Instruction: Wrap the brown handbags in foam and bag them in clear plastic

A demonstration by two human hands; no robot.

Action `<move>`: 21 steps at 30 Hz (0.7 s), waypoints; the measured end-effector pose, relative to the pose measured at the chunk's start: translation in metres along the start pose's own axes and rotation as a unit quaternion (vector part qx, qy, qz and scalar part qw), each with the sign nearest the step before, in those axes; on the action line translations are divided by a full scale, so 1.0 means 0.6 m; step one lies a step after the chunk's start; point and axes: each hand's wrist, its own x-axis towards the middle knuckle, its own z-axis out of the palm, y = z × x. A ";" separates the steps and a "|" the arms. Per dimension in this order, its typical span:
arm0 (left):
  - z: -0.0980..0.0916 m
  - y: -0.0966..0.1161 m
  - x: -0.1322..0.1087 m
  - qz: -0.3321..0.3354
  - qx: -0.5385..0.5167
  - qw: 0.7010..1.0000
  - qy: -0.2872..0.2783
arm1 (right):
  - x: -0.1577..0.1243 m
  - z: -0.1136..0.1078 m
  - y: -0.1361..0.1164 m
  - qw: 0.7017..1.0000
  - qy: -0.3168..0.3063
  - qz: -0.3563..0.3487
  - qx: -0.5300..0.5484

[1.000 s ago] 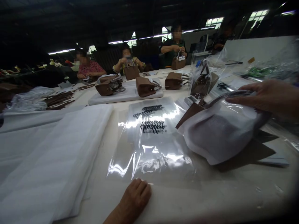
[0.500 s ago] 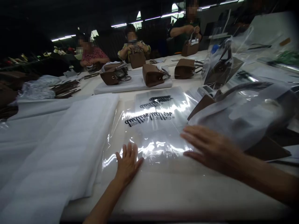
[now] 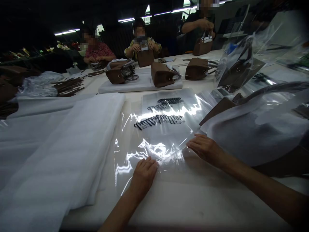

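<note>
A transparent plastic bag (image 3: 154, 138) with black lettering lies flat on the white table in front of me, over other printed bags. My left hand (image 3: 145, 174) is closed at its near edge, fingers curled onto the film, which ripples beside them. At the right side of the same bag, my right hand (image 3: 205, 149) has its fingers pressed together on the film; the thumb is mostly hidden. Just beyond that hand sits a brown handbag (image 3: 218, 109), partly under whitish, cloudy wrapping (image 3: 251, 132).
White foam sheets (image 3: 79, 151) are stacked at left. Brown handbags (image 3: 161, 75) stand across the table, some on a white pad (image 3: 142, 85). A plastic-wrapped handbag (image 3: 238, 72) stands at right. Brown straps (image 3: 70, 85) lie far left. Several people (image 3: 142, 48) handle bags opposite.
My left hand has gone from spread flat to curled on the bag's near edge, shifting right. The right hand's fingers have closed on the bag's side. The film is more wrinkled.
</note>
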 end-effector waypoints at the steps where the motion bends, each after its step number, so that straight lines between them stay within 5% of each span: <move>1: -0.005 0.001 0.007 -0.021 -0.013 1.000 -0.007 | 0.004 -0.006 -0.008 1.000 0.017 0.012 -0.014; 5: -0.018 0.001 0.039 -0.124 -0.068 0.990 -0.028 | 0.020 -0.016 -0.072 0.994 0.103 -0.012 -0.045; 9: -0.021 0.002 0.060 -0.195 -0.127 0.972 -0.045 | 0.041 0.021 -0.129 0.990 0.088 -0.108 -0.001; 13: -0.045 0.006 0.061 -0.201 -0.192 0.956 -0.096 | 0.049 0.061 -0.134 0.993 0.094 -0.075 -0.009; 21: -0.034 0.022 0.062 -0.242 -0.246 0.933 -0.098 | 0.047 0.045 -0.164 0.990 0.113 -0.068 -0.043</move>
